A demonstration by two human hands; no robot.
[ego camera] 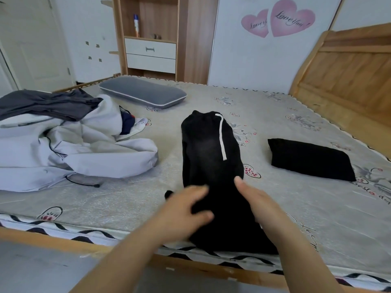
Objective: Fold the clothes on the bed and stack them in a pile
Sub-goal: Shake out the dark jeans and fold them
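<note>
both hands, left hand [186, 205] and right hand [257, 199], fingers relaxed and holding nothing, flatten long black drawstring trousers [208, 157] on the patterned grey mattress [275, 218], likely for folding.

2 hands [186, 206] [257, 199], 2 black garments [209, 157] [311, 159], 1 pillow [143, 92], 1 clothes heap [63, 140], 2 heart stickers [293, 16] [255, 24].

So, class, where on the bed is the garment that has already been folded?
In the head view, the folded black garment lies on the mattress to the right of the black drawstring trousers under both hands, toward the wooden headboard.
</note>
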